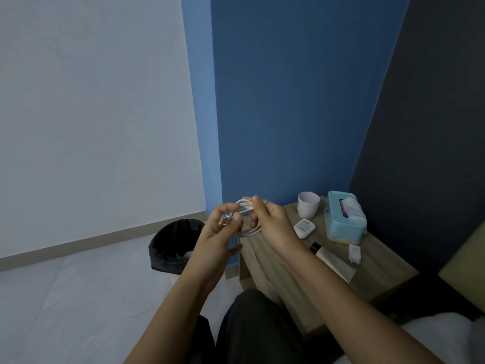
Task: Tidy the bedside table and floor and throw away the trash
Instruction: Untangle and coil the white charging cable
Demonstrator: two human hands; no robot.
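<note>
A coiled white cable (pixel 245 219) is gripped by both the left hand (pixel 220 232) and the right hand (pixel 273 224), above the table (pixel 378 261) edge, near the bin (pixel 174 245).

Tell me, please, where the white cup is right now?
The white cup stands at the back of the bedside table, right of the hands, just left of the blue tissue box.

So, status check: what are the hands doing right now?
Left hand and right hand both gripping coiled white cable. Held above bedside table edge. Trash bin on floor, nothing blocking it.
</note>
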